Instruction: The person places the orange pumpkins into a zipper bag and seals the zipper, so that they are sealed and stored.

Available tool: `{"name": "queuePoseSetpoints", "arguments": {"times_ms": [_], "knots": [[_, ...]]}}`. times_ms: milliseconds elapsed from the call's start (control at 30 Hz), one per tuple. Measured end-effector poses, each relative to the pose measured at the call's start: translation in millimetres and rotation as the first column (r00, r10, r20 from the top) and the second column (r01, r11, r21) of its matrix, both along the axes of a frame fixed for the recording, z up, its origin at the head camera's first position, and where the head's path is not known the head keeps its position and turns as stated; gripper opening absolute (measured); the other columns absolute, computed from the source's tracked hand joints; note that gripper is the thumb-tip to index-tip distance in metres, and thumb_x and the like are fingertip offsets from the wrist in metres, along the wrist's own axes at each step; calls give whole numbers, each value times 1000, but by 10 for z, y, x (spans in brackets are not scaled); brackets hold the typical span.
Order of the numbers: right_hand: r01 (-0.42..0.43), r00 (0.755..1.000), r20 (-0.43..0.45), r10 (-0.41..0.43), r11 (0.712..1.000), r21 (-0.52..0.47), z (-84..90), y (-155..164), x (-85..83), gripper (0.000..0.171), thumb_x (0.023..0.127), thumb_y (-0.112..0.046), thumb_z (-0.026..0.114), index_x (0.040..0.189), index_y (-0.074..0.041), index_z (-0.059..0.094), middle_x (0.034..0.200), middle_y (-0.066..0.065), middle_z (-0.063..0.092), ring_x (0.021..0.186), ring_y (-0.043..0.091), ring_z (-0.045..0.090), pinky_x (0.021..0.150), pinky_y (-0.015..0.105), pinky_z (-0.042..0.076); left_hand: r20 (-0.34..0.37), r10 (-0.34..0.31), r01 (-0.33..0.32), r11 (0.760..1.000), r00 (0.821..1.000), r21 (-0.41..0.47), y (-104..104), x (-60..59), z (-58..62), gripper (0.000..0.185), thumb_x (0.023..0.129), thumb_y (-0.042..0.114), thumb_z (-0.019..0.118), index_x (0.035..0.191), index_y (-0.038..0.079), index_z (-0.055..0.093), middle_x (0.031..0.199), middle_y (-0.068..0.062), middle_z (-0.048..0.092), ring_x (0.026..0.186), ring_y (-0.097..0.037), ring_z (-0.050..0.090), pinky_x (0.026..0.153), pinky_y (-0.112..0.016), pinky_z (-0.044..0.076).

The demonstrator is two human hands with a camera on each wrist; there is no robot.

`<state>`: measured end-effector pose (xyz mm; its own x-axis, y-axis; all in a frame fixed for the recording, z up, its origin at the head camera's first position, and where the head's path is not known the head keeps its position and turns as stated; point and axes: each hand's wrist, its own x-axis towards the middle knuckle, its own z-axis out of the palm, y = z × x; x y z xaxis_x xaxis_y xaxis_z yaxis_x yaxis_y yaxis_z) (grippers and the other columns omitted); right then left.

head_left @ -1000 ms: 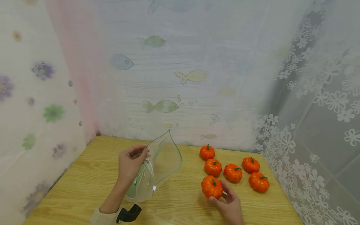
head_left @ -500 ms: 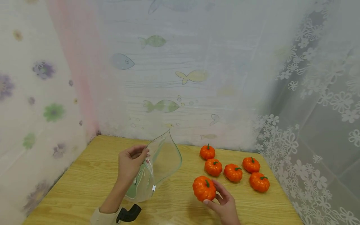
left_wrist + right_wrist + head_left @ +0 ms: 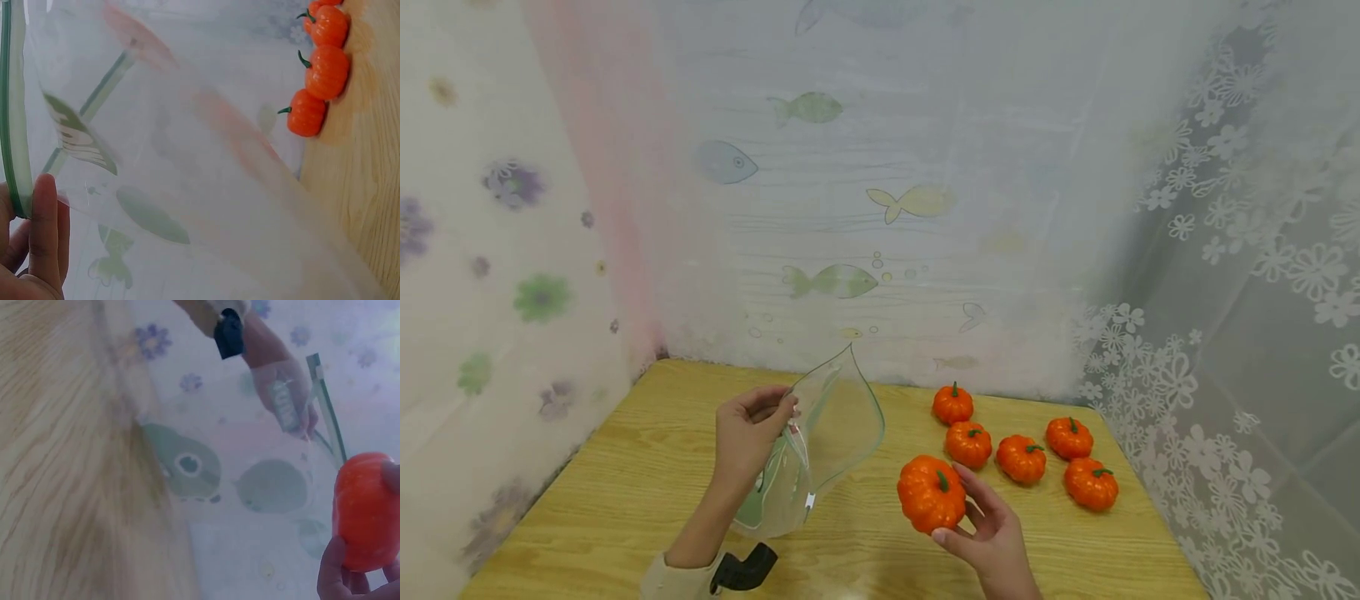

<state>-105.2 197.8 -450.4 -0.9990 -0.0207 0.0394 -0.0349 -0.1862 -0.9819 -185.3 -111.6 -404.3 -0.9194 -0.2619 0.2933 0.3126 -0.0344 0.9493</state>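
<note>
My left hand (image 3: 751, 435) pinches the rim of a clear zip bag (image 3: 842, 417) with green prints and a green zip edge. Its mouth gapes toward the right, and a white slider sits low on the zip. In the left wrist view the see-through bag (image 3: 187, 156) fills most of the picture beside the fingers. My right hand (image 3: 992, 533) grips a small orange toy pumpkin (image 3: 931, 493) with a green stem, held above the table to the right of the bag. From the right wrist, the pumpkin (image 3: 367, 512) shows close by the bag's zip edge.
Several more orange pumpkins (image 3: 1021, 460) stand on the wooden table (image 3: 625, 467) at the right, behind the right hand. A patterned curtain with fish (image 3: 842, 282) hangs behind the table. A black device (image 3: 745, 568) is strapped to the left wrist.
My right hand has carried the pumpkin leftward and slightly up, away from the other pumpkins and nearer the bag. The left hand and bag stay put.
</note>
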Motion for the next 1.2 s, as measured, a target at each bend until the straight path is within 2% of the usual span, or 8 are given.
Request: {"name": "queuePoseSetpoints", "arguments": {"times_ms": [267,433,533,667,733,933,1033,1200], "knots": [[-100,992,-85,97,994,-33,133,-48,-18,77,79,12,79,149,-3,50,136,-1,60,120,18,62,92,38,61,5,-9,9,1000,1000,-1,25,0,-15,15,94,-2,70,107,-10,71,92,-19,74,73,-10,72,64,-23,62],[-168,980,-119,162,985,-36,239,-52,-52,73,84,8,78,150,-7,50,141,-3,58,122,16,61,94,38,60,9,-11,11,1000,1000,0,48,-10,-21,16,94,-3,70,108,-10,71,86,-3,76,73,-9,72,64,-22,62],[-203,969,-148,196,978,-35,307,-86,-86,72,85,6,78,150,-8,50,142,-2,58,123,16,61,95,39,59,11,-16,16,1000,1000,5,60,-13,-16,16,94,-3,70,108,-10,71,86,-3,75,73,-8,72,64,-22,62],[-266,940,-233,250,963,-37,357,-175,-158,71,85,4,79,150,-8,51,142,-2,59,123,15,61,95,38,59,8,-24,24,1000,1000,13,73,-6,-2,17,94,-2,71,108,-11,71,90,-12,75,73,-9,72,63,-22,62],[-285,924,-276,264,958,-38,380,-230,-189,70,85,4,80,149,-8,52,141,-1,60,122,16,62,94,38,60,5,-28,27,1000,1000,12,73,-2,5,17,94,-2,71,108,-11,71,89,-9,75,73,-8,72,63,-22,62],[-225,906,-360,221,974,32,465,-389,-269,75,81,4,83,148,0,51,139,3,61,117,17,64,91,40,61,-12,-24,24,1000,1000,-4,65,0,17,18,94,-1,71,108,-13,70,87,-7,75,72,-8,72,63,-22,62],[-185,886,-418,203,979,84,492,-461,-308,75,80,6,82,147,3,50,140,5,60,117,18,64,91,40,61,-13,-22,22,1000,1000,-5,62,2,17,18,93,-3,71,108,-13,70,86,-4,75,72,-8,72,63,-22,62],[-157,866,-455,207,977,145,495,-581,-355,75,79,8,81,147,1,51,139,8,61,118,18,62,91,37,61,-3,-32,32,999,999,-1,69,4,13,17,93,-4,71,108,-11,71,84,1,75,72,-9,72,64,-23,62]]}}
